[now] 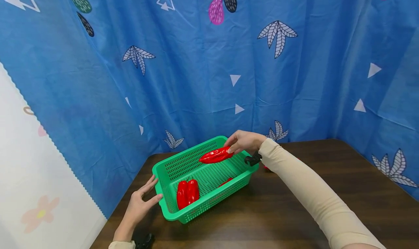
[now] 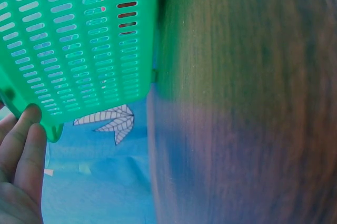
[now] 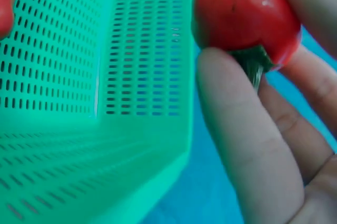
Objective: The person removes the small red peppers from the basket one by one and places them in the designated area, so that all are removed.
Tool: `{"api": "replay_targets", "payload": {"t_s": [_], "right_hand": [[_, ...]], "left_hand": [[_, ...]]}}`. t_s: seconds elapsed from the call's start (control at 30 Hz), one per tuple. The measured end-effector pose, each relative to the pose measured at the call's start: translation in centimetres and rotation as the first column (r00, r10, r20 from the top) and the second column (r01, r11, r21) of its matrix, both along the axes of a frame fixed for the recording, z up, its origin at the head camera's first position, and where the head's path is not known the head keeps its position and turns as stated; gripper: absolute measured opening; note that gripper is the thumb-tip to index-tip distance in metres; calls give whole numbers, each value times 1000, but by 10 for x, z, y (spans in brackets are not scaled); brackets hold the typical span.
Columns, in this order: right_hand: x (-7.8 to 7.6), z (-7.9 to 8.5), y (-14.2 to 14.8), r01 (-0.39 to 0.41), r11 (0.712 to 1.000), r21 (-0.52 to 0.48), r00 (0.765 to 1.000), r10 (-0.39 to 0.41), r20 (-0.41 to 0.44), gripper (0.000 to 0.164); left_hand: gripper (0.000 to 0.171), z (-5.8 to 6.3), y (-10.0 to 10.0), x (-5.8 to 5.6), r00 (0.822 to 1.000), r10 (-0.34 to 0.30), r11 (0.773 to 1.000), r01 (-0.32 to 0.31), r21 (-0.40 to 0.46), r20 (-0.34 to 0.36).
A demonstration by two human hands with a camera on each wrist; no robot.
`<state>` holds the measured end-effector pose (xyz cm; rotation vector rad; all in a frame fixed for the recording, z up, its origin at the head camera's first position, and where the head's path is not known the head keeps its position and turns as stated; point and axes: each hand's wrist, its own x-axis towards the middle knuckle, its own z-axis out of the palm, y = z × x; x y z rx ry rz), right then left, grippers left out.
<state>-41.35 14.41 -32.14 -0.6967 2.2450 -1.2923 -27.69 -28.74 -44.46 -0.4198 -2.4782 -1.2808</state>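
Observation:
A long red pepper [image 1: 216,156] with a pointed tip is held over the green basket [image 1: 212,201]. My right hand [image 1: 246,141] pinches its stem end between thumb and fingers; the green stem shows in the right wrist view beside the thumb [image 3: 242,129]. My left hand [image 1: 139,203] holds the basket's left rim, thumb over the edge, with fingers [image 2: 32,155] against the outside of the rim in the left wrist view. Two red peppers [image 1: 188,193] lie side by side in the basket's left end. Another pepper [image 1: 226,182] is mostly hidden behind the front wall.
The basket stands on a dark wooden table [image 1: 262,220]. Something red [image 1: 266,167] shows on the table, mostly hidden behind the right forearm. A blue patterned curtain [image 1: 209,78] hangs behind the table, with a white patterned cloth [image 1: 36,176] at the left.

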Motion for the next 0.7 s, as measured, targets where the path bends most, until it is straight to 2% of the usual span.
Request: {"api": "replay_targets", "payload": {"t_s": [0.23, 0.43, 0.7], "right_hand": [[8, 5, 21, 68, 997, -28, 998, -68, 9, 38], [12, -1, 41, 52, 998, -20, 998, -53, -24, 37], [24, -10, 70, 69, 995, -70, 997, -71, -31, 35]], "left_hand": [[60, 1, 0, 0, 1000, 6, 1000, -6, 2, 4], [60, 0, 0, 0, 1000, 4, 1000, -4, 1, 0], [60, 1, 0, 1, 1000, 5, 1000, -5, -3, -7]]}}
